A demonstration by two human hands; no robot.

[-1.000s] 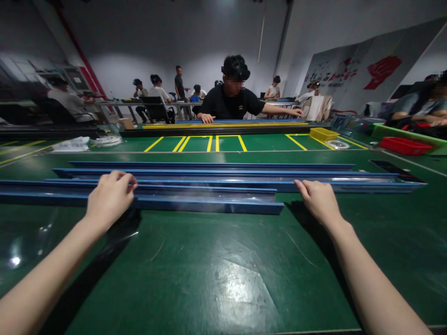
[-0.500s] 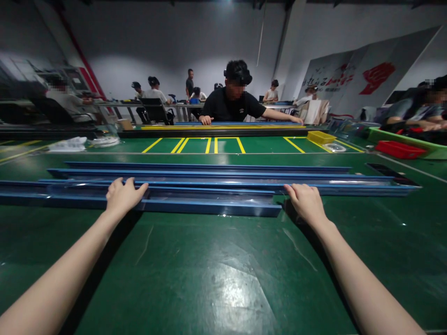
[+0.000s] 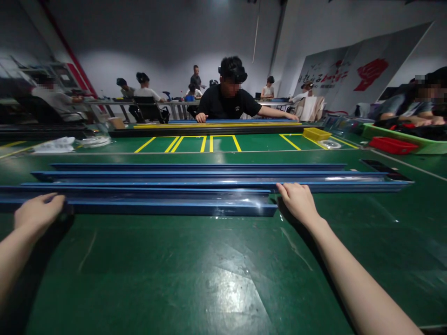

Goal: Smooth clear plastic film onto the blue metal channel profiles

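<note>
Long blue channel strips lie side by side across the green table. My left hand is at the left part of the nearest blue strip, its fingers curled over the strip's edges. My right hand rests just past that strip's right end, with bent fingertips at the front edge of the longer blue strip behind it. Whether the right fingers grip that edge is hard to tell. A thinner blue strip lies farthest back of the group.
Across the table, a person in black has both hands at yellow and black strips. Yellow tape lines mark the table. At right are a yellow tray, a red tray, a green bin and a dark flat object.
My left hand has slid far to the left along the nearest blue strip. My right hand stays near that strip's right end. The whole view has shifted slightly.
</note>
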